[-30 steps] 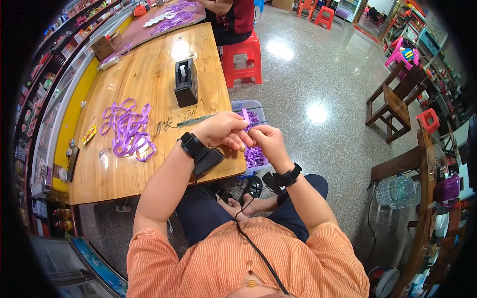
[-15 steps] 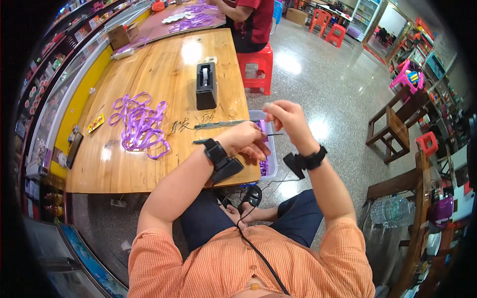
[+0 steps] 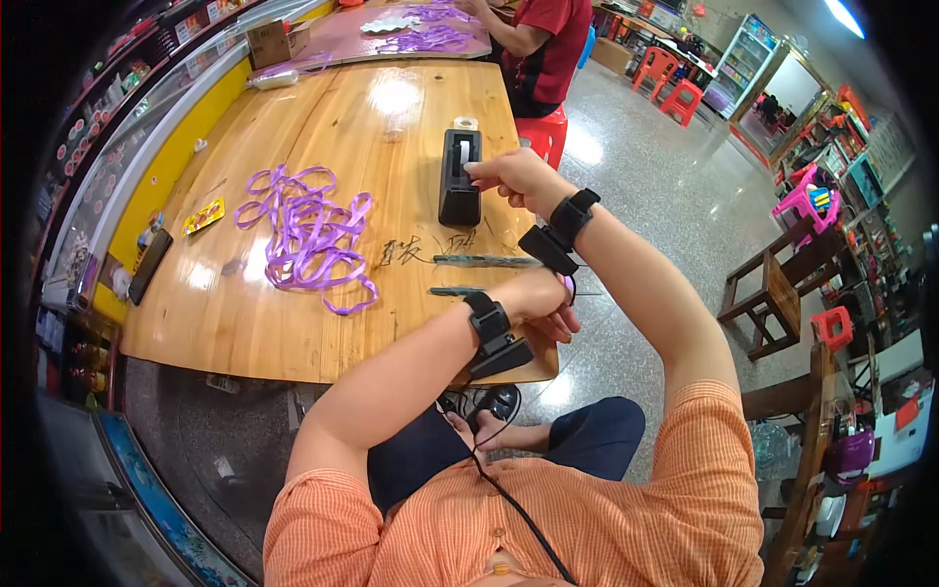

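Observation:
A black tape dispenser stands on the wooden table, with a white roll of tape in it. My right hand reaches to its right side, thumb and forefinger pinched at the tape. My left hand is at the table's right edge, fingers curled inward. A scrap of purple shows beside it, but the right wrist's black device partly covers the hand, so what it holds cannot be made out. Near my left wrist lie two thin dark greenish strips, an upper strip and a lower strip.
A loose tangle of purple ribbon lies mid-table, with a small yellow packet to its left. Beyond, a person in a red shirt sits at another table with more purple ribbon. A wooden chair stands on the right.
My right hand has gone from beside the left hand forward and left to the tape dispenser. The left hand stays near the table's right edge; the whole view has shifted somewhat.

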The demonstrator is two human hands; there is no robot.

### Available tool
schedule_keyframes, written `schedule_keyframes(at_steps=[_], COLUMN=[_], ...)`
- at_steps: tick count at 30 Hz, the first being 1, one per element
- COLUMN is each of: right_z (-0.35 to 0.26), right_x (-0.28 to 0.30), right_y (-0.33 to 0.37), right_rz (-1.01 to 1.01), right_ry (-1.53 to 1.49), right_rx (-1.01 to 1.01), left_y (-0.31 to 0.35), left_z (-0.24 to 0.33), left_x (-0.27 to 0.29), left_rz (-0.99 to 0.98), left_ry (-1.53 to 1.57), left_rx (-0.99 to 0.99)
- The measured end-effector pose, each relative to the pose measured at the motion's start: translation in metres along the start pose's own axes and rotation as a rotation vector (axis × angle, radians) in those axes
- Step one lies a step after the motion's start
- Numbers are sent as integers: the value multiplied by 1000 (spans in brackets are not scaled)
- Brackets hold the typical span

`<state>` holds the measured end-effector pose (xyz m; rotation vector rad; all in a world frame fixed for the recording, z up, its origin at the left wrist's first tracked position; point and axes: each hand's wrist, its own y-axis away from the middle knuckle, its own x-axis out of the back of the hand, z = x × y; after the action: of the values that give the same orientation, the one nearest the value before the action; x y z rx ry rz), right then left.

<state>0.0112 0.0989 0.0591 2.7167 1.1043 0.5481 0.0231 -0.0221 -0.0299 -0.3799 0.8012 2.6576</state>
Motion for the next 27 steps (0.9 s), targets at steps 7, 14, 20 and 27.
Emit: schedule_keyframes(at_steps=[7, 14, 20, 27], right_z=[0, -1, 3, -2], right_x=[-7, -10, -7, -9], right_y=[-11, -3, 5, 17], right_rz=[3, -28, -79, -143], right_ry=[-53, -183, -245, -323], right_rx=[-20, 32, 90, 16], left_y=[-5, -14, -10, 1], left_z=[-3, -10, -15, -7], left_x=[2, 8, 4, -5], left_rz=[-8, -47, -14, 17], left_ry=[-72, -91, -149, -113], left_rx=[22, 4, -59, -26])
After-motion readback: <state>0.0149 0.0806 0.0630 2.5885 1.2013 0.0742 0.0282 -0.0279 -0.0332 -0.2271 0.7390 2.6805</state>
